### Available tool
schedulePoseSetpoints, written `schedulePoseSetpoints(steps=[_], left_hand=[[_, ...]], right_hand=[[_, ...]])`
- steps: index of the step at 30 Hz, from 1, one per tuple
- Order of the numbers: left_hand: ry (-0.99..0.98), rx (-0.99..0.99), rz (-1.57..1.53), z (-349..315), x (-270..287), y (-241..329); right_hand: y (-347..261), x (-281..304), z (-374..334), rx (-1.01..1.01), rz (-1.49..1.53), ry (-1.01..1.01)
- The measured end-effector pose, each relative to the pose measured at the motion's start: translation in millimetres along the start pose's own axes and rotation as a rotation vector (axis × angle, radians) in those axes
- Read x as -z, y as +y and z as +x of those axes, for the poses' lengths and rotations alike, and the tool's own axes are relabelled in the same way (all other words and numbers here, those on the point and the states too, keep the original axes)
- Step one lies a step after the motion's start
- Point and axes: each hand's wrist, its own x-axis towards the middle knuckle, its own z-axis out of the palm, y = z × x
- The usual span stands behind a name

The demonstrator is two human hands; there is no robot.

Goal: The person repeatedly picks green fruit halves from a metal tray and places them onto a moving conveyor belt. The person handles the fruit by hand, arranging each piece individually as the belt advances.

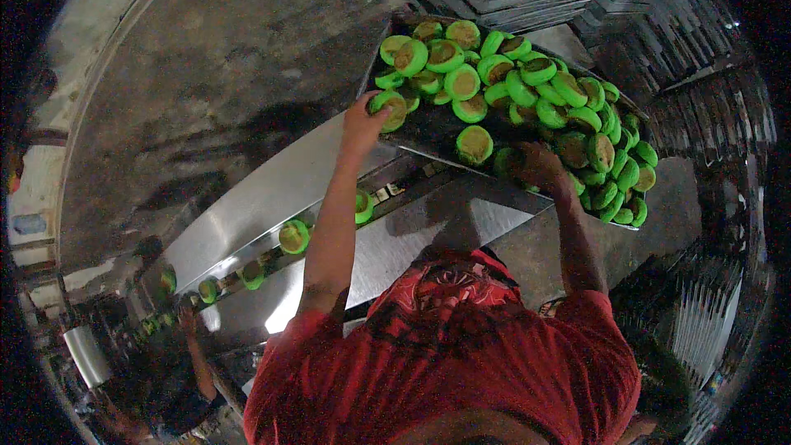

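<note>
A: The round green cups with brown filling [527, 91] lie heaped on the dark metal tray [428, 128]. Left hand [362, 119] pinches one at the tray's edge.

B: Right hand [540, 166] rests among them, grip unclear. A nudge might spill them onto the steel conveyor channel [272, 198].

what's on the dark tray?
The dark tray holds a heap of green-rimmed round pieces. The left hand grips one; the right hand covers others. Lower layers are hidden.

Red patterned short-sleeved shirt [461, 346], bare forearms.
</note>
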Motion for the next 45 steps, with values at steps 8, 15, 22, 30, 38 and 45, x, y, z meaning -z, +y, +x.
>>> schedulePoseSetpoints(steps=[8,15,22,30,38,45], left_hand=[[0.102,0.118,0.045,-115.1,-41.6,-122.5],[0.085,0.008,-0.385,-142.9,-36.8,17.6],[0.278,-0.052,-0.335,-146.5,-50.2,8.8],[0.381,-0.255,0.418,-187.8,-18.9,-84.9],[0.306,-0.389,-0.066,-81.1,-34.4,30.5],[-0.094,-0.375,0.653,-23.1,-142.4,21.6]], right_hand=[[49.7,-58.8,42.6,0.460,0.208,0.260],[-56.7,-2.6,27.3,0.455,0.672,0.163],[-111.0,-37.9,6.0,0.051,1.398,0.218],[-134.1,-115.7,-22.5,0.357,1.261,-0.070],[-157.6,-175.3,35.3,0.369,0.188,0.256],[7.1,48.2,14.7,-0.171,-0.015,0.694]])
